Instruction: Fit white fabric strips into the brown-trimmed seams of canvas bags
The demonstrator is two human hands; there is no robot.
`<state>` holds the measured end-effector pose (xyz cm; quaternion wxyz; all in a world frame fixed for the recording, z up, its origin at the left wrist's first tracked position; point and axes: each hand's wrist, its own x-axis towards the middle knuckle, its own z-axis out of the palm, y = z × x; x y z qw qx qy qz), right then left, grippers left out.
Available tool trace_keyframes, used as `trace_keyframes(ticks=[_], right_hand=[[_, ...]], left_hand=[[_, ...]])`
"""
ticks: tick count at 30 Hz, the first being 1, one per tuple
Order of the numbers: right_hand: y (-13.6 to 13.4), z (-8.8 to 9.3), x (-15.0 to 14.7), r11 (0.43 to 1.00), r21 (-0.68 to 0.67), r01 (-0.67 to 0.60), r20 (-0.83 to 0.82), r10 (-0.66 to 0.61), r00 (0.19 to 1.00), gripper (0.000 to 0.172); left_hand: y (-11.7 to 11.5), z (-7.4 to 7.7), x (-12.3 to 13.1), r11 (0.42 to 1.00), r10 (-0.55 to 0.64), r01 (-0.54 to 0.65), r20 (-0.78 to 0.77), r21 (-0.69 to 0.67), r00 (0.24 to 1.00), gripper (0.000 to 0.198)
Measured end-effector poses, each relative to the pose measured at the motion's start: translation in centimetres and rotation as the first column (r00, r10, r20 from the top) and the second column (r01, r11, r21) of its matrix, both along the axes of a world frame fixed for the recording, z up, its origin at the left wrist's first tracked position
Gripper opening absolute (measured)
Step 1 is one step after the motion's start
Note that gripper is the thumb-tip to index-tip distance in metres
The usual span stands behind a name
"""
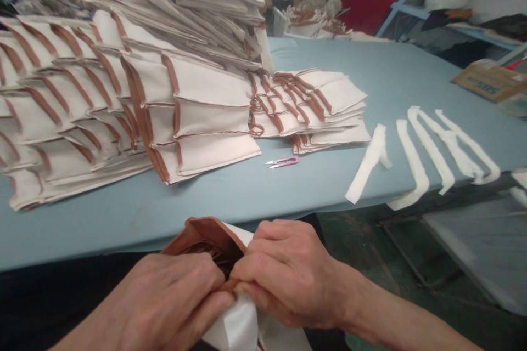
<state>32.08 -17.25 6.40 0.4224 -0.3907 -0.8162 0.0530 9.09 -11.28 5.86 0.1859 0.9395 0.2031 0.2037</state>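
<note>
As the two hands meet low at the centre of the frame, a piece of cream canvas edged with tan binding (208,241) sits bunched between them, just off the near edge of the pale blue table (123,230). The left hand (164,301) comes in from the lower left, its fingers curled and pressed together over the fold. The right hand (288,274) arches across from the right, fingers and thumb pinching the tan edge, forearm bare. Stiff canvas pieces (206,104) with matching trim rise in layered piles at upper left, pink-handled thread snips (282,162) lie just in front, and limp white fabric strips (432,148) lie at right.
</note>
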Motion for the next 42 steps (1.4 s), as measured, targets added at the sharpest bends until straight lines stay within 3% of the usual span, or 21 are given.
trace_keyframes(ticks=[2, 5, 9, 13, 19, 23, 26, 30, 34, 38, 42], right_hand=[[0.0, -0.6, 0.2, 1.000, 0.004, 0.001, -0.035, -0.001, 0.999, 0.025], [0.1, -1.5, 0.5, 1.000, -0.002, 0.024, -0.039, -0.024, 0.999, 0.023], [0.2, -1.9, 0.9, 0.999, -0.030, 0.013, -0.015, -0.014, 1.000, 0.026], [0.3, -1.4, 0.9, 0.999, -0.029, -0.020, 0.025, 0.021, 0.999, 0.034], [0.8, -0.9, 1.8, 1.000, -0.006, -0.012, -0.034, 0.012, 0.999, 0.026], [0.5, -0.7, 3.0, 0.985, -0.132, -0.114, -0.030, 0.111, 0.993, 0.018], [0.5, -1.0, 3.1, 0.982, -0.140, -0.130, -0.004, 0.131, 0.991, 0.021], [0.8, -1.5, 2.1, 0.991, -0.119, -0.066, 0.084, 0.076, 0.994, 0.040], [1.1, -1.7, 1.4, 0.984, -0.169, -0.052, 0.150, 0.078, 0.986, 0.057], [1.1, -1.9, 1.1, 0.979, -0.201, -0.033, 0.266, 0.087, 0.960, 0.053], [0.9, -2.4, 0.2, 0.942, -0.295, 0.158, 0.407, -0.026, 0.913, 0.035]], left_hand=[[0.0, 0.9, 1.1, 0.994, -0.073, 0.071, 0.026, 0.081, 0.997, 0.041], [-0.1, 1.1, 2.1, 0.984, -0.090, 0.085, 0.024, 0.157, 0.996, 0.045], [0.2, 0.6, 1.8, 0.995, -0.079, 0.078, -0.010, -0.055, 0.997, 0.041], [0.7, 1.3, 1.6, 0.945, -0.076, 0.053, -0.058, -0.323, 0.995, 0.042], [0.4, 1.7, 2.8, 0.921, -0.050, 0.027, -0.050, -0.388, 0.998, 0.043], [-0.1, 0.9, 3.0, 0.953, -0.068, 0.060, -0.018, -0.296, 0.997, 0.042], [-0.1, 0.7, 3.3, 0.982, -0.067, 0.066, 0.003, -0.178, 0.998, 0.040], [-0.1, 1.4, 4.0, 1.000, -0.009, 0.008, -0.043, -0.026, 0.999, 0.034], [-0.6, 1.6, 3.7, 0.997, -0.046, 0.042, -0.058, -0.065, 0.997, 0.032], [-0.6, -0.1, 2.8, 0.999, -0.006, 0.006, -0.008, 0.050, 1.000, 0.034], [0.2, -2.5, 2.8, 0.962, 0.127, -0.112, -0.042, 0.250, 0.991, 0.046]])
